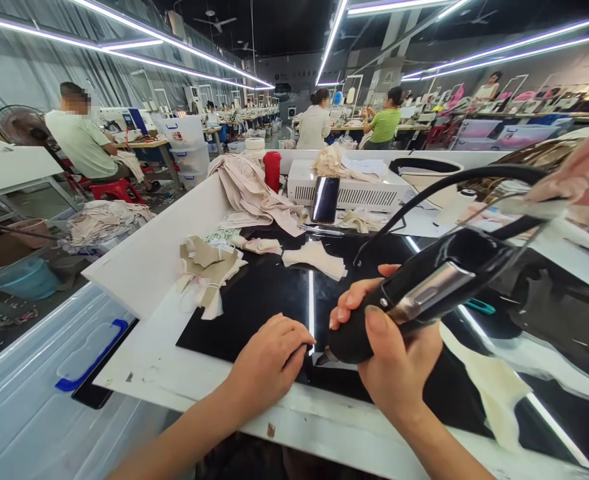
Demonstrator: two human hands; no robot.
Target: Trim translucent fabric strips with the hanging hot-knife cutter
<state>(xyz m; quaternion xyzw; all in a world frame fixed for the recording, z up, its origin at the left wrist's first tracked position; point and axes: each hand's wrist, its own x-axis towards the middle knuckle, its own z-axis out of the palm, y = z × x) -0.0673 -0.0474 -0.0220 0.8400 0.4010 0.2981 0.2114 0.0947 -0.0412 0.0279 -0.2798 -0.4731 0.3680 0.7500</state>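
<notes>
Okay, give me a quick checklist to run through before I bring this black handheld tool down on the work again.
1. Right hand has a firm grip on the black handheld tool: ok.
2. Left hand rests on the black mat, fingertips close to the tool's tip: not ok.
3. Piece under the tip: hidden by the hands, cannot tell.
4. Black cord arcs free above the table: ok.
5. Beige fabric pieces lie apart from the tip: ok.
6. Tool powered: cannot tell.

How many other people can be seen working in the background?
4: one seated at far left, two side by side at a centre table, in white and in green, and one far right. More may be hidden farther back.
</notes>
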